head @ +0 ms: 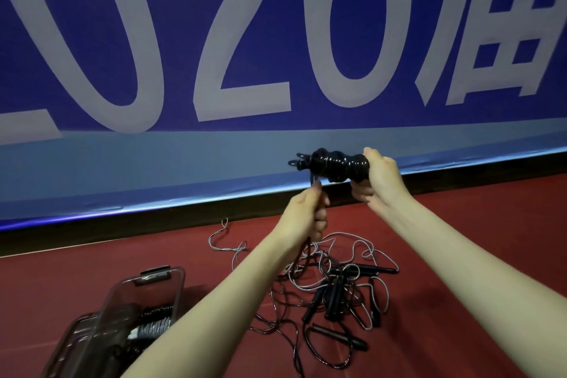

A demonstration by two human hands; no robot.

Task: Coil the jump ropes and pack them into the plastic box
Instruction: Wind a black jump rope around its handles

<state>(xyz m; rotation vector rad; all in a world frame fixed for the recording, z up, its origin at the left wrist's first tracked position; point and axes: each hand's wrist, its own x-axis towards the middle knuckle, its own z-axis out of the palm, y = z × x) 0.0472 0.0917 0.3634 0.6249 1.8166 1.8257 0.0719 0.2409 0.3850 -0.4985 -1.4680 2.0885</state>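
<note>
My right hand [376,176] grips one end of a black jump rope bundle [333,164], its cord wound tightly round the handles, held up in front of the banner. My left hand [310,213] sits just below and left of it, fingers curled round the loose black cord that runs down from the bundle. On the red floor below lies a tangled pile of jump ropes [340,291], black and grey cords with black handles. At the lower left stands the clear plastic box [176,279], holding coiled ropes, partly hidden by my left forearm.
A big blue banner [276,40] with white characters fills the wall ahead, ending in a dark skirting strip. The box's clear lid [66,344] lies against the box at the lower left. A grey cord end [225,242] trails left of the pile.
</note>
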